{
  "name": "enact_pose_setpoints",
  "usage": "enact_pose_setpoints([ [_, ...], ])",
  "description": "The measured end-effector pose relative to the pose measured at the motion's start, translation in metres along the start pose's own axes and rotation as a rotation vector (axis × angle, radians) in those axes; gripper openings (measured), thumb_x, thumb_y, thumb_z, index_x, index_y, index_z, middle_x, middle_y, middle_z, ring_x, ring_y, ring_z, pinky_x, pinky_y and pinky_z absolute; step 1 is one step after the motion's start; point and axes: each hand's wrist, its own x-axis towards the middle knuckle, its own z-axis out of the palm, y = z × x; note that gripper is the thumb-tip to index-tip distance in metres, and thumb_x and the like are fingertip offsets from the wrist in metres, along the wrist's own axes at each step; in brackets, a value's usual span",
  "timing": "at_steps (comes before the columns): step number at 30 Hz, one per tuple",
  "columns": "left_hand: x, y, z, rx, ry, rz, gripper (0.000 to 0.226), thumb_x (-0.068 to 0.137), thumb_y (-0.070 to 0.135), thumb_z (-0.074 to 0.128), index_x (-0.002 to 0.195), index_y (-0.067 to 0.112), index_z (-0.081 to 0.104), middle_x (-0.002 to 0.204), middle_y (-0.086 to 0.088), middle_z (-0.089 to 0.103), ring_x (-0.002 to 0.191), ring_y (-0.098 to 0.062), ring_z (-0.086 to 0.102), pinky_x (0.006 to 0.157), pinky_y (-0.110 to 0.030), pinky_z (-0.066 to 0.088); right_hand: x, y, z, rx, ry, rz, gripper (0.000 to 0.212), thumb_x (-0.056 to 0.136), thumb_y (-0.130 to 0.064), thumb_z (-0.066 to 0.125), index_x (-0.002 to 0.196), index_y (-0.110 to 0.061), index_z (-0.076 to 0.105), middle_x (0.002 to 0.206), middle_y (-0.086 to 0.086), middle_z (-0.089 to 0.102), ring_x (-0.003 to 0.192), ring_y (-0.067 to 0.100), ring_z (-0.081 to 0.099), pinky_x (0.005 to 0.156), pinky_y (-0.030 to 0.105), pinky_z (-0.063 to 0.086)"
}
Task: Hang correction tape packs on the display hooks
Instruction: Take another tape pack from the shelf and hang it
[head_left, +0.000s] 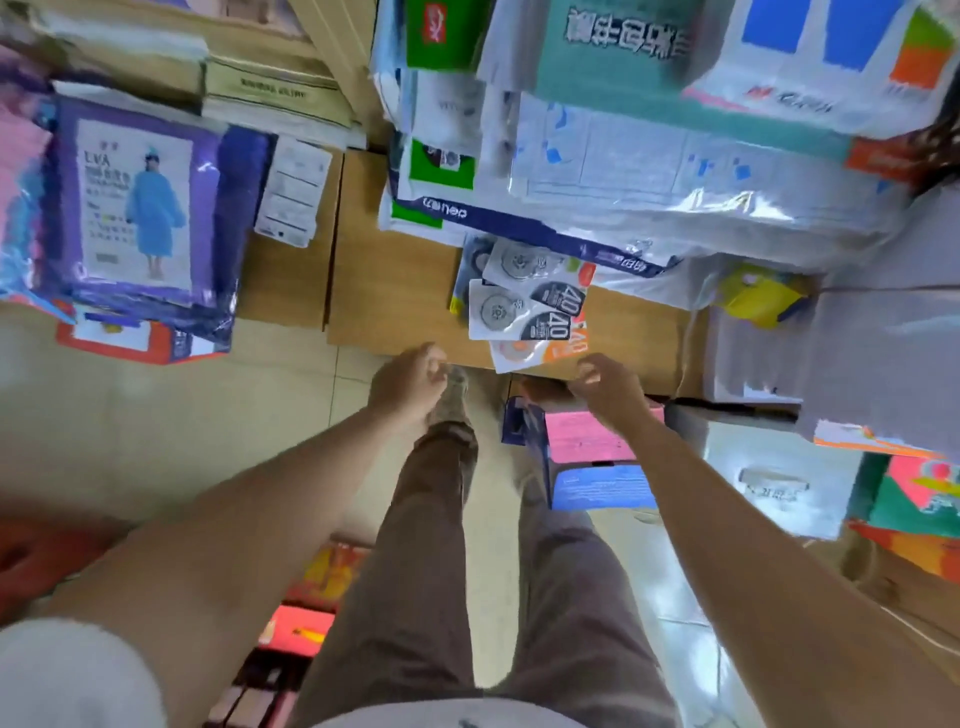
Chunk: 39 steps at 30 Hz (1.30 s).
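Note:
Several correction tape packs (527, 306), white cards printed with a round tape wheel and "40", lie in a loose overlapping pile on a brown cardboard box (395, 291); the nearest pack is orange. My left hand (410, 387) hovers just below and left of the pile with fingers loosely curled and nothing in it. My right hand (608, 387) is just below and right of the pile, fingers apart and bent, also holding nothing. Neither hand touches a pack. No display hooks are visible.
Stacks of plastic-wrapped stationery (649, 130) overhang the box from above. Purple raincoat packs (140, 202) lie at left. A pink and blue box (597, 457) and a white carton (769, 467) stand by my legs on the tiled floor (156, 426).

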Motion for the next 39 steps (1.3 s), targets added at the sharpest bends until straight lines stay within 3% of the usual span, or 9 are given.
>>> enact_pose_setpoints([
  [6,0.081,0.006,0.036,0.252,0.207,0.372,0.064,0.088,0.018,0.069,0.146,0.010,0.042,0.144,-0.013,0.050,0.123,-0.033,0.055,0.096,-0.043,0.051,0.066,0.019,0.043,0.186,0.080,0.121,0.043,0.088,-0.025,0.070,0.129,-0.014,0.060,0.102,-0.002,0.066,0.090,0.018,0.060,0.078,0.026,0.043],
  [11,0.104,0.011,0.074,0.285,0.153,0.360,0.089,0.087,0.028,0.072,0.158,0.008,0.022,0.166,-0.018,0.019,0.149,-0.038,0.028,0.115,-0.046,0.037,0.086,0.015,0.069,0.678,0.105,0.332,0.059,0.076,-0.037,0.075,0.128,-0.013,0.059,0.084,-0.004,0.065,0.079,0.017,0.058,0.076,0.033,0.046],
  [14,0.090,0.011,0.094,0.224,0.166,0.342,0.085,0.085,0.025,0.073,0.156,0.006,0.030,0.161,-0.022,0.028,0.140,-0.043,0.038,0.110,-0.050,0.042,0.087,0.009,0.074,0.965,0.019,0.405,0.050,0.087,-0.024,0.074,0.132,-0.011,0.056,0.096,0.002,0.065,0.082,0.020,0.064,0.077,0.033,0.052],
  [17,0.068,0.014,0.109,0.149,0.179,0.353,0.072,0.083,0.019,0.070,0.148,0.008,0.044,0.150,-0.021,0.043,0.128,-0.041,0.048,0.103,-0.048,0.047,0.084,0.003,0.076,1.091,-0.077,0.460,0.042,0.086,-0.028,0.076,0.123,-0.014,0.060,0.101,0.003,0.068,0.092,0.024,0.067,0.085,0.039,0.056],
  [24,0.054,0.014,0.100,-0.011,-0.051,0.415,0.046,0.090,0.015,0.063,0.136,0.016,0.058,0.127,-0.005,0.066,0.111,-0.028,0.060,0.091,-0.042,0.050,0.090,0.021,0.080,0.964,0.146,0.433,0.041,0.069,-0.006,0.086,0.107,-0.011,0.071,0.101,0.007,0.076,0.093,0.030,0.073,0.087,0.050,0.059],
  [29,0.078,0.029,0.081,-0.004,0.148,0.487,0.036,0.084,0.009,0.067,0.120,0.014,0.068,0.110,-0.006,0.073,0.097,-0.030,0.064,0.083,-0.040,0.052,0.076,0.038,0.067,0.883,0.170,0.390,0.034,0.071,-0.013,0.086,0.101,-0.015,0.070,0.100,0.004,0.076,0.095,0.028,0.072,0.087,0.049,0.059],
  [33,0.113,0.055,0.063,0.152,0.313,0.587,0.053,0.086,0.016,0.067,0.137,0.008,0.054,0.136,-0.012,0.059,0.124,-0.032,0.055,0.101,-0.046,0.047,0.061,0.054,0.057,0.786,0.235,0.348,0.037,0.075,-0.020,0.084,0.108,-0.016,0.067,0.102,0.000,0.074,0.094,0.023,0.071,0.086,0.045,0.059],
  [36,0.136,0.072,0.059,0.332,0.273,0.541,0.074,0.089,0.027,0.064,0.155,0.013,0.033,0.161,-0.015,0.031,0.147,-0.035,0.032,0.116,-0.051,0.035,0.051,0.065,0.052,0.739,0.259,0.334,0.035,0.079,-0.018,0.081,0.110,-0.015,0.065,0.104,0.000,0.072,0.096,0.021,0.069,0.085,0.041,0.059],
  [39,0.149,0.076,0.062,0.440,0.188,0.468,0.086,0.090,0.036,0.065,0.160,0.016,0.018,0.168,-0.013,0.013,0.154,-0.034,0.015,0.122,-0.053,0.023,0.044,0.074,0.048,0.718,0.282,0.315,0.028,0.081,-0.016,0.078,0.104,-0.021,0.064,0.103,0.001,0.071,0.096,0.022,0.068,0.085,0.044,0.059],
])
